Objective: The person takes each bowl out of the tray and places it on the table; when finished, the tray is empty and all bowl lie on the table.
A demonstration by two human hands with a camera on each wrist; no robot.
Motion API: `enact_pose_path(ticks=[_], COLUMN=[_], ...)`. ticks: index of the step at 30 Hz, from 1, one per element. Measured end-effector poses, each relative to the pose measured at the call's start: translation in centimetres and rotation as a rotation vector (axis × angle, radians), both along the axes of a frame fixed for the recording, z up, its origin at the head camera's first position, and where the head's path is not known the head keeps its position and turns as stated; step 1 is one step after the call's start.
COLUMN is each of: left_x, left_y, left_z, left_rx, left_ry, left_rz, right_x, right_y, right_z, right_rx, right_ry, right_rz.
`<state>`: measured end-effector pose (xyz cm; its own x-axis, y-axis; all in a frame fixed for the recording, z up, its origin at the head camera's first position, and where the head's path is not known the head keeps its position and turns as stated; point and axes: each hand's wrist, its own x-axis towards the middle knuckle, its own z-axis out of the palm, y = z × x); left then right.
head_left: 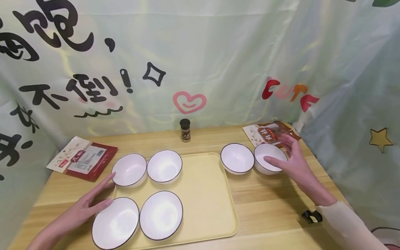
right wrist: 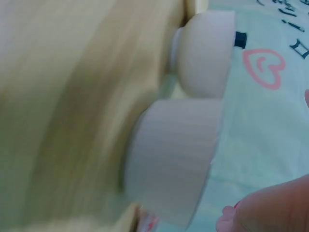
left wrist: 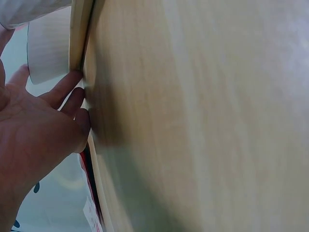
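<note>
In the head view, a bowl [head_left: 270, 159] hides part of a packet [head_left: 267, 132]; a black object [head_left: 311, 216] beside the sleeve [head_left: 347, 222] and print on the jar [head_left: 185, 131] are too small to make out. The right wrist view blurs the table [right wrist: 63, 116] and cuts off most of the right hand [right wrist: 275, 205].
</note>
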<state>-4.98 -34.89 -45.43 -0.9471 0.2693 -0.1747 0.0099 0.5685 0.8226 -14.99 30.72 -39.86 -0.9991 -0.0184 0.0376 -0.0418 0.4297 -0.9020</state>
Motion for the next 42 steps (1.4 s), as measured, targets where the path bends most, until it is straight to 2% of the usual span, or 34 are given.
enact_pose_path(ticks=[8,13,18,21,26,30,34,37,42], left_x=[-0.4,0.0,0.1,0.1,0.1,-0.1,-0.1,0.0,0.2], left_y=[0.0,-0.6,-0.6,-0.4,-0.2,0.0,-0.1,-0.2,-0.1], left_z=[0.0,0.1,-0.2,-0.3,-0.3,-0.1,0.0,0.0,-0.1], left_rx=[-0.007,-0.01,0.003,0.013,-0.004,0.014,0.013,-0.004,0.011], left_ry=[0.002,0.014,0.065,0.069,0.026,-0.003,0.007,0.036,0.031], left_rz=[-0.011,-0.003,-0.029,-0.036,-0.02,-0.011,-0.011,-0.021,-0.02], right_x=[0.1,-0.8,-1.6,-1.8,-1.9,-1.9,-1.8,-1.6,-1.5], right_y=[-3.2,-6.4,-9.4,-10.9,-13.5,-15.8,-18.2,-19.8,-22.5], right_z=[2.0,3.3,4.0,3.6,2.6,1.9,1.2,0.6,-0.7], right_rx=[-0.076,-0.114,-0.145,-0.139,-0.107,-0.141,-0.171,-0.143,-0.118], right_ry=[0.05,0.049,0.074,0.07,0.038,0.026,0.006,-0.016,-0.075], right_rz=[0.023,0.098,0.183,0.213,0.25,0.296,0.333,0.358,0.411])
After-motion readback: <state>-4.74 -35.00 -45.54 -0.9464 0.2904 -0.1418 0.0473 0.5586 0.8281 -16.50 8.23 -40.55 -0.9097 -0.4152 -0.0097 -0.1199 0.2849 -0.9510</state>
